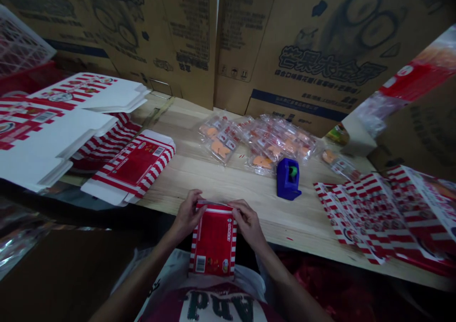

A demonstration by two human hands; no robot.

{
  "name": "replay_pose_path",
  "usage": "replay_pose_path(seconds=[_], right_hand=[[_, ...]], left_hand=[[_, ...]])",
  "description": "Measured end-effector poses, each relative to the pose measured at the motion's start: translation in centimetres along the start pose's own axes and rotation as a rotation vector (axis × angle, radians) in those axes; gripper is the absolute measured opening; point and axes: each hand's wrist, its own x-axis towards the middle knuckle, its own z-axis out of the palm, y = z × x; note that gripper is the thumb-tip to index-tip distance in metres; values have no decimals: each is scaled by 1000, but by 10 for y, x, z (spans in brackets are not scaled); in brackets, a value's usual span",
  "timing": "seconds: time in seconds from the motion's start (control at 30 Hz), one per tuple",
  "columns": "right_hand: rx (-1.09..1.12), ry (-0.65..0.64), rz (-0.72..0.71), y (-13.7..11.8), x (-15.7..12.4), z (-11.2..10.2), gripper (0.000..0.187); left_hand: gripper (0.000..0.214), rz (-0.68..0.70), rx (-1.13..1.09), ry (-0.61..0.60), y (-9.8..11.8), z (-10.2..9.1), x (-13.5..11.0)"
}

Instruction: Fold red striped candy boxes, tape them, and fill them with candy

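Head view: your left hand and right hand sit apart, both clamped on the top end of a red-striped carton, with clear packets of orange pieces lying beyond on the wooden table.

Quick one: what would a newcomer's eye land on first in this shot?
The red-and-white striped carton gripped by the left hand and right hand at the table's near edge stands out first. Beyond it, a bright blue tape dispenser sits on the wooden table before clear packets of orange pieces. Flat striped cartons spread along the right.
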Motion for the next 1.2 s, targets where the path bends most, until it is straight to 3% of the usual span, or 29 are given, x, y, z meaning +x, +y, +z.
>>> replay_pose_path(seconds=[0.1, 0.17, 0.3, 0.53, 0.67, 0.83, 0.97, 1.1, 1.2], right_hand=[[23, 18, 84, -3, 5, 0, 29], [33, 14, 133, -3, 8, 1, 24], [-40, -23, 169, -5, 15, 1, 11], [-103, -99, 228, -20, 35, -3, 11], [-81, -138, 246, -24, 39, -3, 15], [-157, -148, 99, -20, 29, -7, 19], [-177, -105, -60, -14, 15, -7, 10], [-170, 19, -56, -5, 0, 3, 14], [-130, 70, 6, 0, -8, 8, 12]], left_hand=[[13, 136, 157, -132, 10, -13, 6], [15, 153, 177, -165, 17, -20, 9], [16, 47, 99, -201, 28, -29, 17], [18, -116, -108, -306, 28, -41, 36], [23, -134, -160, -358, 29, -42, 42], [25, -32, -77, -368, 32, -42, 37], [20, 89, 23, -320, 28, -36, 24], [19, 135, 96, -204, 19, -20, 14], [21, 117, 12, -151, 14, -7, 12]])
